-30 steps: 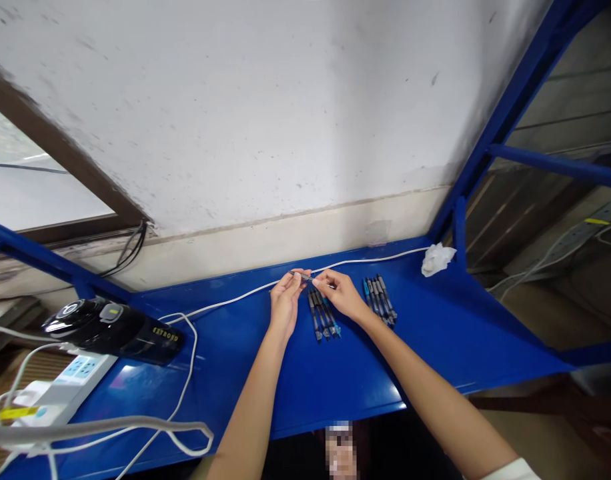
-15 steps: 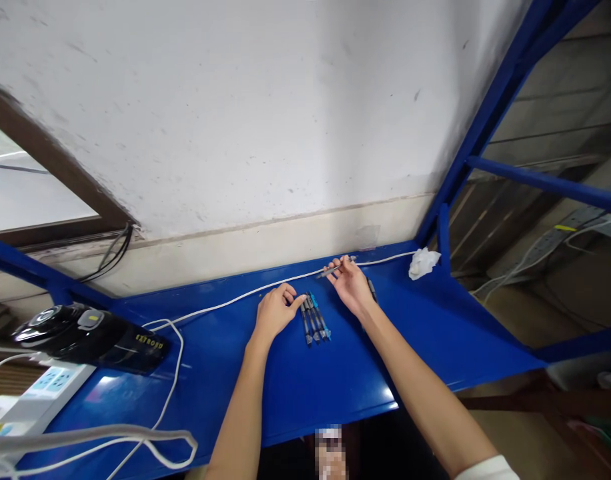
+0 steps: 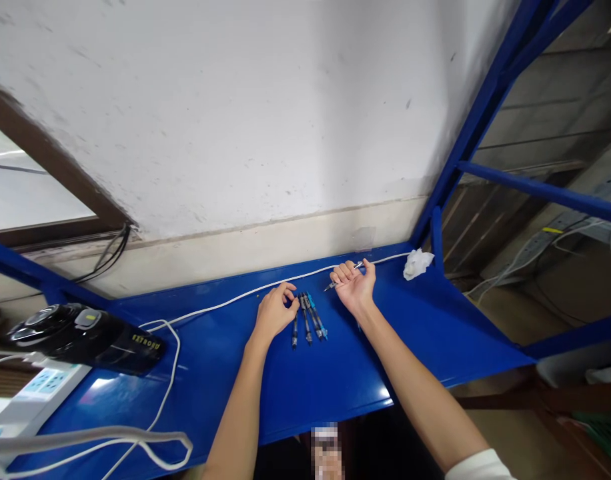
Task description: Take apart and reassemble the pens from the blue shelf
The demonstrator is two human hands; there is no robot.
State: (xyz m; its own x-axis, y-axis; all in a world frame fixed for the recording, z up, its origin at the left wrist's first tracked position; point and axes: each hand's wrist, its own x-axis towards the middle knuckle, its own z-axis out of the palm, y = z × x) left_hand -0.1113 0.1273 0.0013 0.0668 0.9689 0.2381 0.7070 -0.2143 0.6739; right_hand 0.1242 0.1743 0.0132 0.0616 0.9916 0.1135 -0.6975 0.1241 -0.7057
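Observation:
Several dark pens lie side by side on the blue tabletop, the rightmost one with light-blue parts. My left hand is at their left, its thumb and forefinger at the top end of the leftmost pen, which stands slightly apart from the others. To the right of the row, my right hand is turned palm up with its fingers curled round a slim pen; the pen's tip sticks out to the left and its other end shows near the thumb.
A white cable runs along the back of the tabletop near the wall. At the left are a black bottle and a white power strip. Crumpled white tissue lies at the back right, beside a blue frame post.
The leftmost pen has shifted left, away from the others. My right hand has turned and moved slightly right and down with its pen, fingers now more curled. The view has shifted a little.

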